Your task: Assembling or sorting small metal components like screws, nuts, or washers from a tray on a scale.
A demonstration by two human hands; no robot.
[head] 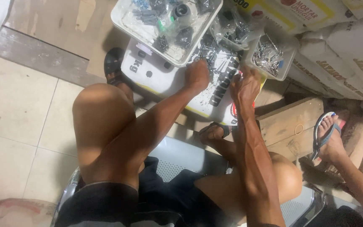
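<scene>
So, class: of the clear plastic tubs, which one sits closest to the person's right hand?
The small tub of silvery screws, just above the right hand; the big tray lies further left.

Just one view here, head cam. Looks steeply down from seated person's head, past knees toward floor. Close range: left hand and right hand sit mid-frame, white tray at far edge, tiled floor left.

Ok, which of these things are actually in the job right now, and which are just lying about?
In hand:
left hand and right hand on loose screws spread over a white sack

Lying about:
white tray of bagged parts
tub of screws
stacked sacks
wooden crate
</scene>
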